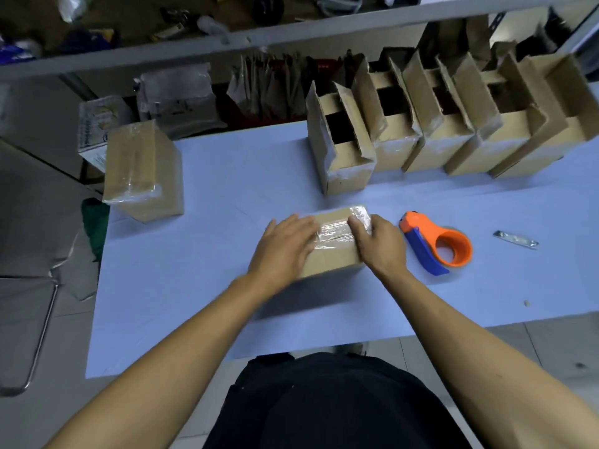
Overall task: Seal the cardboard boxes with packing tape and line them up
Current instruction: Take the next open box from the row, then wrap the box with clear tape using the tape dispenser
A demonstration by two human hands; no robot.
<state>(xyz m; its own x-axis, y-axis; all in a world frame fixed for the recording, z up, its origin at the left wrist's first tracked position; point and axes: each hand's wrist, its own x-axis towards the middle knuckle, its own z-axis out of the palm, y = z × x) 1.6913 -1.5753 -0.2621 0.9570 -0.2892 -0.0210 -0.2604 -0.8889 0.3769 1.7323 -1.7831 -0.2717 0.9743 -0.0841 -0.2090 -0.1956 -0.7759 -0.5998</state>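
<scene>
A small cardboard box (330, 251) sits in the middle of the pale blue table (201, 286), with clear tape across its top. My left hand (285, 244) lies flat on the box's left side, fingers straight. My right hand (377, 243) presses on the taped right end, fingers bent over the edge. An orange and blue tape dispenser (437, 244) lies on the table just right of the box. A sealed, taped box (142, 170) stands at the table's left edge. Several open boxes (421, 124) with raised flaps stand in a row at the back right.
A small metal plate (515, 239) lies right of the dispenser. Plastic-wrapped packages (175, 95) and brown bags (269, 89) sit behind the table under a cluttered shelf (291, 30). A metal chair frame (42, 332) stands left of the table.
</scene>
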